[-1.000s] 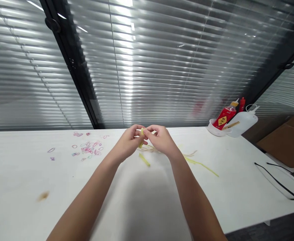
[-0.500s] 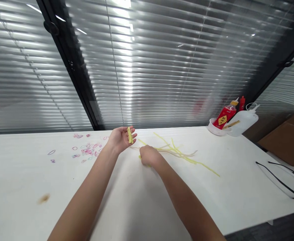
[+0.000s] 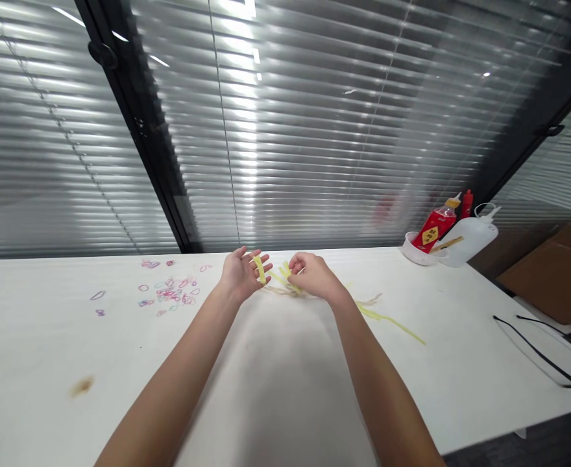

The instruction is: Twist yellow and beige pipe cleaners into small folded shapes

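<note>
My left hand [image 3: 239, 275] is palm up above the table, its fingers spread and slightly curled. A short, folded yellow strip [image 3: 260, 270] lies across those fingers. To its right, my right hand [image 3: 313, 277] pinches a yellow strip [image 3: 285, 268] between thumb and fingertips, with the strip's end poking out toward the left hand. Long, thin yellow and pale strands [image 3: 393, 323] lie loosely on the table beneath and behind the right hand, which covers part of them. Their material is too small to make out.
Many small coloured rings [image 3: 171, 295] are scattered on the white table [image 3: 95, 428] at left. A brown stain [image 3: 82, 386] is nearer. At back right stand a red-labelled bottle [image 3: 434, 228], a white bowl [image 3: 418, 255] and a clear squeeze bottle [image 3: 473, 239]. Glasses [image 3: 541, 350] lie at the right edge.
My right hand has risen from the tabletop and shifted right, now showing a yellow strip in its pinch. My left hand has moved slightly right, still carrying its strip.
</note>
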A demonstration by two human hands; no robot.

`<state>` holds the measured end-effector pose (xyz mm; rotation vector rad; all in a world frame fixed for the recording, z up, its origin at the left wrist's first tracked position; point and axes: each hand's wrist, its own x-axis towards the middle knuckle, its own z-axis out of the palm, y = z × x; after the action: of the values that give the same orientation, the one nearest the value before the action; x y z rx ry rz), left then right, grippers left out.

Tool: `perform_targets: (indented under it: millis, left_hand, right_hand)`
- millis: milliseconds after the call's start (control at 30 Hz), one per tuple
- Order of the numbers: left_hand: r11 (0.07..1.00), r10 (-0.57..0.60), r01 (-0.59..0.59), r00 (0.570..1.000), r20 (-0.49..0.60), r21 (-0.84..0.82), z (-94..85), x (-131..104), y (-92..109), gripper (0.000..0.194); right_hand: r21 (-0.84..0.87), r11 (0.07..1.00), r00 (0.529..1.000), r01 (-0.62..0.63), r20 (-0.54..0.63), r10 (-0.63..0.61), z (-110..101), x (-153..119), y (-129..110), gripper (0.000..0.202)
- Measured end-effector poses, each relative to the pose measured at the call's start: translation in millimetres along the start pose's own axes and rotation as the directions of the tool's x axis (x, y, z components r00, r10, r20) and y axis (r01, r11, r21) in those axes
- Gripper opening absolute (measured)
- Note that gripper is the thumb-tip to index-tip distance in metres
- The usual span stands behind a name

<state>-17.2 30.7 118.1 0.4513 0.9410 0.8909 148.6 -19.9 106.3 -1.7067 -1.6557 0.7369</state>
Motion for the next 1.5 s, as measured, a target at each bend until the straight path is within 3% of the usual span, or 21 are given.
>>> perform_targets:
  millis: [100,233,367,467,567,667,800,1033,1167,1367,1500]
  left_hand:
    - [1.0,-0.027,0.026,0.999,0.039,0.014,3.8,2.2,-9.5,0.028]
    - [1.0,-0.009,0.013,0.987,0.162,-0.024,10.8,-0.6,-22.5,0.028]
    - [0.992,0.074,-0.054,0.981,0.177,-0.118,17.2,-5.6,-29.7,0.017]
    - [0.976,0.132,-0.094,0.973,0.189,-0.197,19.3,-7.2,-30.5,0.014]
    - [0.97,0.163,-0.12,0.967,0.197,-0.212,20.5,-9.3,-29.7,0.014]
    - [0.972,0.204,-0.176,0.96,0.189,-0.157,22.2,-12.5,-29.6,0.02]
    - [0.966,0.248,-0.218,0.936,0.25,-0.141,23.8,-14.6,-30.4,0.024]
    - [0.967,0.247,-0.199,0.881,0.403,-0.157,19.6,-10.4,-29.5,0.009]
    - [0.969,0.23,-0.172,0.892,0.39,-0.177,17.9,-7.4,-28.4,0.015]
    - [0.974,0.218,-0.172,0.896,0.386,-0.149,20.1,-9.4,-28.1,0.01]
    - [0.968,0.199,-0.137,0.928,0.314,-0.21,19.0,-7.0,-28.4,0.012]
  right_hand:
    - [0.255,0.965,0.993,0.059,-0.11,-0.032,-1.3,3.5,2.1,0.025]
    - [0.421,0.907,0.998,0.028,-0.056,-0.005,14.1,8.0,-1.6,0.027]
    - [0.19,0.976,0.986,0.103,-0.152,-0.074,28.1,3.5,-11.6,0.012]
    - [0.011,0.983,0.968,0.185,-0.176,-0.18,29.2,-3.0,-19.4,0.014]
    - [-0.064,0.979,0.961,0.193,-0.186,-0.202,26.3,-6.6,-23.9,0.014]
    - [0.006,0.982,0.957,0.188,-0.224,-0.182,24.4,-6.1,-24.3,0.016]
    - [0.238,0.961,0.962,0.141,-0.264,-0.075,24.7,-2.4,-21.2,0.023]
    - [0.589,0.807,0.981,0.048,-0.181,0.073,23.2,2.3,-19.3,0.039]
    - [0.654,0.756,0.98,0.018,-0.163,0.117,19.1,3.3,-20.2,0.042]
    - [0.653,0.756,0.981,0.048,-0.173,0.087,15.1,4.3,-19.7,0.043]
    - [0.685,0.726,0.974,0.061,-0.201,0.108,13.3,5.8,-18.7,0.04]
